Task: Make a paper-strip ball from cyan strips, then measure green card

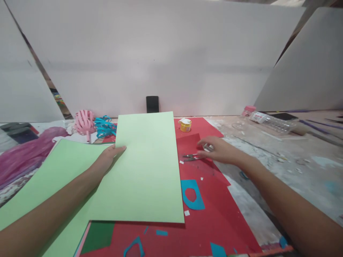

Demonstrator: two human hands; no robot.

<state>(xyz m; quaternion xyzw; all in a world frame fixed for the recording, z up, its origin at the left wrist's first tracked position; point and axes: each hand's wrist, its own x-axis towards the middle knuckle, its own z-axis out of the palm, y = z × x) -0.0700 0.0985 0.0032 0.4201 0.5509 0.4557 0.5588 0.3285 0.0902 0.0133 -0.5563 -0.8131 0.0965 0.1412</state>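
My left hand (110,157) grips the left edge of a pale green paper sheet (150,164), its thumb lying on top. Under that arm lies more pale green paper (64,167). On the right, my right hand (217,150) has its fingers curled around the handles of small scissors (190,157), whose blades point left over the red paper (214,203). Below the scissors lies a blue paper piece with a hole cut in it (198,200). Blue scraps (161,232) are scattered near the front edge.
A yellow-and-white tape roll (185,125) sits at the back. Pink paper strips (84,123) and blue paper strips (104,126) stand at back left, beside magenta cloth (34,150). A black phone (152,104) leans on the white board (171,60). A clear plastic bottle (273,121) lies at right.
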